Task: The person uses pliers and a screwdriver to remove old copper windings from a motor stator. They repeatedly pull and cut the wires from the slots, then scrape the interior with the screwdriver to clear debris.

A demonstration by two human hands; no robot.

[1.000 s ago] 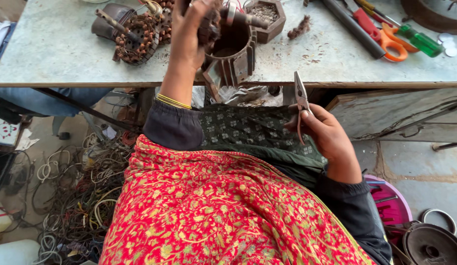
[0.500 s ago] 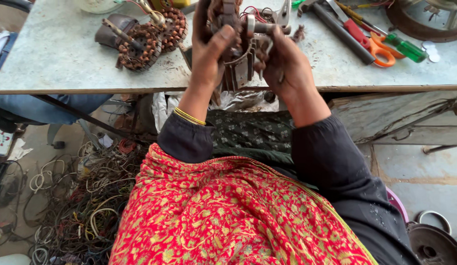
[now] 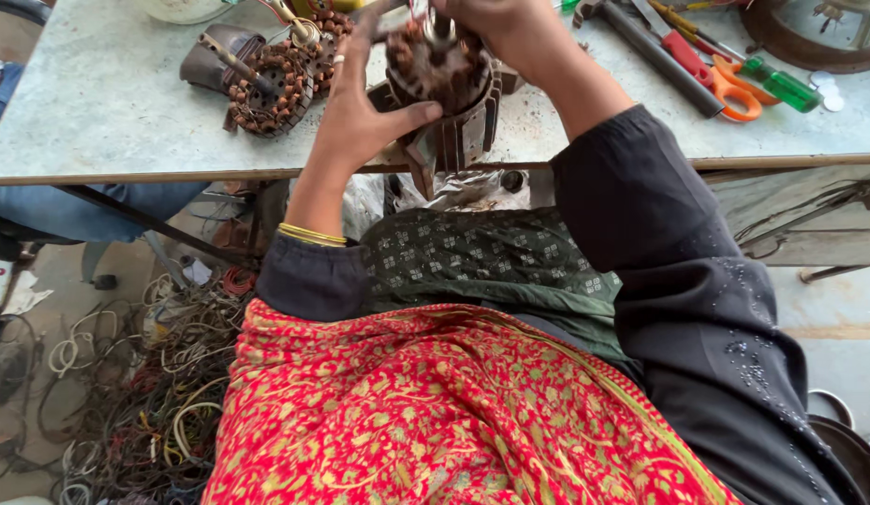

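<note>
Since half a second ago both my hands have moved a little higher on the motor stator (image 3: pixel 444 93), and it now looks tilted more toward me, at the near edge of the grey table (image 3: pixel 98 103). My left hand (image 3: pixel 360 112) is closed on the left side of the stator: the thumb presses on its laminated outer wall and the fingers go up along its far side. My right hand (image 3: pixel 496 28) is closed together over the top of the stator, where the copper windings are, but the picture edge cuts it, so I cannot tell what the fingertips pinch. The stator is held just above the table edge, between my two hands.

On the table, left of my left hand, lies another wound stator (image 3: pixel 271 84) with copper coils. To the right, well apart, lie orange-handled scissors (image 3: pixel 734 84) and a green-handled screwdriver (image 3: pixel 781 84). Below the table, on the floor at the left, is a heap of loose wires (image 3: pixel 126 393).
</note>
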